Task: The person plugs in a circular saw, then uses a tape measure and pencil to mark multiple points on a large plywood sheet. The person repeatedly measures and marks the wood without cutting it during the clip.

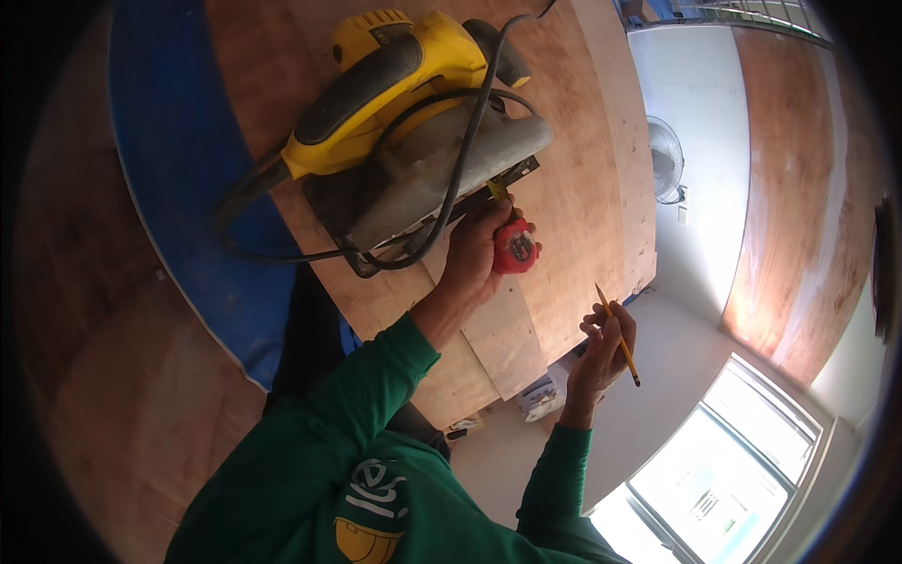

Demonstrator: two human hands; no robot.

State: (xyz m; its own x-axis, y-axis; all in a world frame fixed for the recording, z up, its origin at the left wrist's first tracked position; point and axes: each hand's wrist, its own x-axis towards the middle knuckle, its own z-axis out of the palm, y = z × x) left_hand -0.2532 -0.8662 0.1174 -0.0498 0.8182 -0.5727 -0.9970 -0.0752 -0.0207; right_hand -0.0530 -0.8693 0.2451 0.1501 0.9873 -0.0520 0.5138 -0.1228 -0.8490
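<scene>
My left hand (474,254) grips a red tape measure (515,246), its short yellow blade (497,188) out at the base of a circular saw. The yellow and black saw (413,80) lies on plywood boards (564,141), its black cord looped across it and over its grey guard. Part of the saw's base is hidden behind the guard, cord and my hand. My right hand (604,348) holds a yellow pencil (630,367) near the boards' edge, point upward in the picture.
A blue sheet (169,169) lies along the left, beside brown flooring (113,395). A white fan (665,160) stands beyond the boards at the right. Plywood wall panels (770,207) and a bright window (714,470) are at the right. Small items (540,399) sit below the boards' edge.
</scene>
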